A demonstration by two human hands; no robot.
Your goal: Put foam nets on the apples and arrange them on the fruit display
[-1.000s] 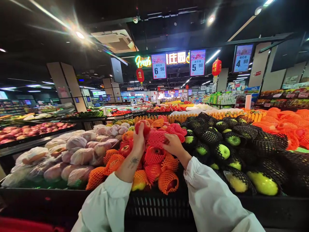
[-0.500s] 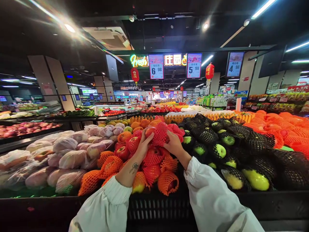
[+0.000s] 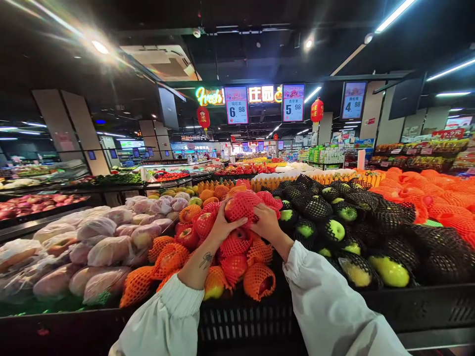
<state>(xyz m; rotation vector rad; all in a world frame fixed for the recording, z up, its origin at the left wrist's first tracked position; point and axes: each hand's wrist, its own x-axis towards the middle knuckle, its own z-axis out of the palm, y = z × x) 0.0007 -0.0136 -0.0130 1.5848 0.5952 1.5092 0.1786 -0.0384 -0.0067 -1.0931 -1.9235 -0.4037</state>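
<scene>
A red apple (image 3: 230, 209) sits partly inside a pinkish-red foam net sleeve (image 3: 247, 202) above the apple pile. My left hand (image 3: 224, 225) is closed around the apple's left side, its thumb stretched across the front below it. On the other side, my right hand (image 3: 266, 222) is closed on the sleeve's right part, with its fingertips partly hidden. Right beneath both hands lie more apples in red nets (image 3: 235, 267). Several orange-netted fruits (image 3: 170, 259) surround them.
Pale fruits in thin plastic bags (image 3: 111, 247) fill the left of the stand. To the right lie green apples in black nets (image 3: 336, 230), then orange-red netted fruit (image 3: 445, 198). A black slatted crate wall (image 3: 247, 321) runs along the front. Price screens (image 3: 236, 105) hang overhead.
The foam sleeve now covers more of the apple. My left thumb has moved off the apple's face to below it. The whole view has shifted slightly.
</scene>
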